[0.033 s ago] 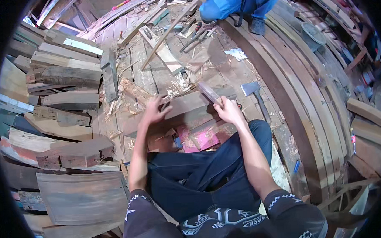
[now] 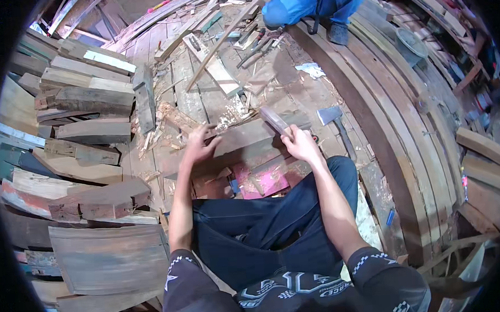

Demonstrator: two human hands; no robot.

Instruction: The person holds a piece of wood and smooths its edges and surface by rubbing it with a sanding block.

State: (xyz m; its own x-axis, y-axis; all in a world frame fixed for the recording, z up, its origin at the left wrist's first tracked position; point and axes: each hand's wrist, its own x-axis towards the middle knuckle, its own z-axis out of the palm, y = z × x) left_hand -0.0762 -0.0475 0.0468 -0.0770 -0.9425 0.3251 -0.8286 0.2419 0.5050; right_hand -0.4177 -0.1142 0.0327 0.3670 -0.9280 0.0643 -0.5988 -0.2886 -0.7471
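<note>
The right hand was wrapped around one end of a smooth brown wooden block, which slanted up and leftward from the fist above the right part of a thick timber beam. The left hand grasped nothing that showed; its thumb and fingers were parted at the beam's left end, though whether they touched the wood could not be told. The beam lay crosswise in front of the seated person, whose bent legs in dark jeans hemmed in its near side. Between beam and legs lay a pink sheet strewn with chips, and pale shavings littered the floor along the far side. An axe rested just right of the beam, its handle pointing back toward the person's knee. Beyond, a narrow stick crossed a pale board, with a cluster of hand tools near it and a crumpled white scrap farther right. Stacked timbers crowded the left, while long curved planks walled off the right, where a co-worker in blue trousers crouched at the far end near a bucket.
</note>
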